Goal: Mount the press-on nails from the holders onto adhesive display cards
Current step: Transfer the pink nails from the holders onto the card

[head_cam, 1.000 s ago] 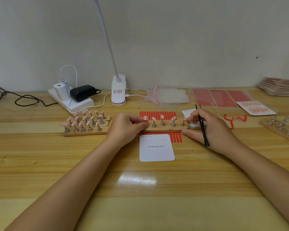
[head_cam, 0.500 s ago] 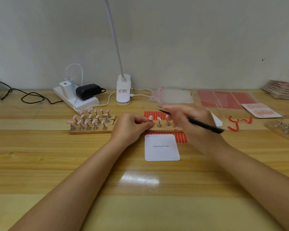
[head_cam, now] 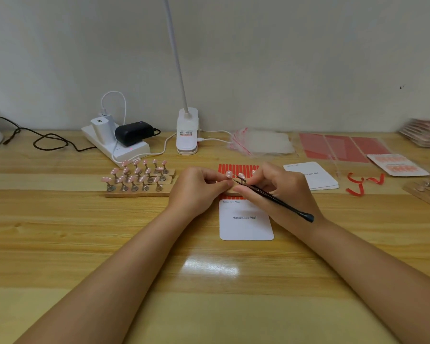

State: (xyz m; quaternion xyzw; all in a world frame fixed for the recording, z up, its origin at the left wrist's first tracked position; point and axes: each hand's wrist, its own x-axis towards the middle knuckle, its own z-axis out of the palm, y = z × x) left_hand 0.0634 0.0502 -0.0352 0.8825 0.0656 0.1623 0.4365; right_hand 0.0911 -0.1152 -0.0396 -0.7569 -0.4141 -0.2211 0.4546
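The right hand (head_cam: 281,187) has its grip tight around black tweezers (head_cam: 273,198), and the tips point at the pink nails (head_cam: 229,174) on a small wooden holder (head_cam: 230,193). The left hand (head_cam: 196,189) has a narrow grip, pinching the left end of that holder. The two hands almost touch.

Nearest on the wooden surface (head_cam: 85,244) lies a white card (head_cam: 246,224) that says "Handmade Nail", just in front of the hands. Under the holder is a sheet of red strips (head_cam: 236,168). To the left sit more holders full of pink nails (head_cam: 139,178). To the right is a small stack of white cards (head_cam: 313,175), then red curly bits (head_cam: 358,184).

Farther back are a white power strip (head_cam: 119,145) with a black plug, a white lamp base (head_cam: 187,132), clear bags (head_cam: 261,142) and red sheets (head_cam: 343,145). Behind it all is the wall.
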